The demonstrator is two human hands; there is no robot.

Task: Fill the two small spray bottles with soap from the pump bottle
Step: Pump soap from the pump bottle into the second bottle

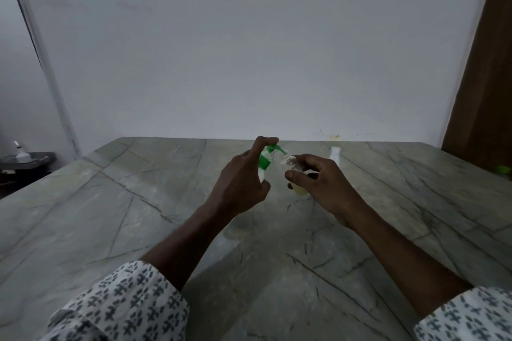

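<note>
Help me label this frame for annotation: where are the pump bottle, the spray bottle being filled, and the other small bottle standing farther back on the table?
pump bottle [265, 159], head view, on its green collar.
held spray bottle [291, 160], head view, on its clear neck.
standing bottle [335, 154], head view, on its upright body.

Left hand [243, 183] grips pump bottle [265, 159], index finger on green pump head. Nozzle at mouth of small bottle [291, 160] held in right hand [321, 183]. Second small bottle [334, 153] upright behind on worktop [138, 202].
</note>
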